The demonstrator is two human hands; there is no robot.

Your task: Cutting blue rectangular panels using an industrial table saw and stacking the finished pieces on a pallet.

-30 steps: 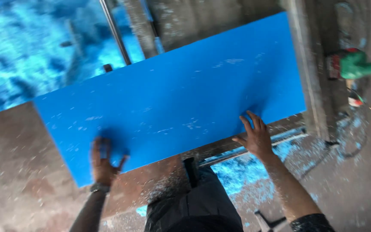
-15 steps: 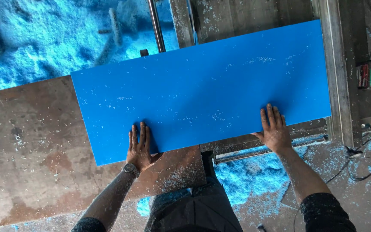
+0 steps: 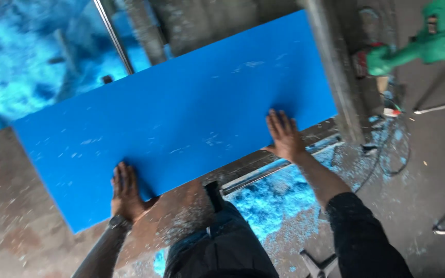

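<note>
A long blue rectangular panel point(image 3: 181, 118) lies tilted across a worn brown work table point(image 3: 11, 216), dusted with pale shavings. My left hand point(image 3: 125, 191) lies flat with fingers spread on the panel's near edge, left of centre, a watch on the wrist. My right hand point(image 3: 283, 136) presses flat on the near edge toward the panel's right end. Both palms rest on top of the panel; neither is wrapped around it.
A grey metal rail point(image 3: 333, 72) runs along the panel's right end. A thin metal rod point(image 3: 113, 36) crosses behind the panel. Blue shavings point(image 3: 269, 198) cover the floor below the table and lie heaped at far left. A green power tool point(image 3: 428, 38) sits at upper right.
The view has swung and the panel now appears more tilted. My hands stay on the near edge, the right one now closer to the panel's right end.
</note>
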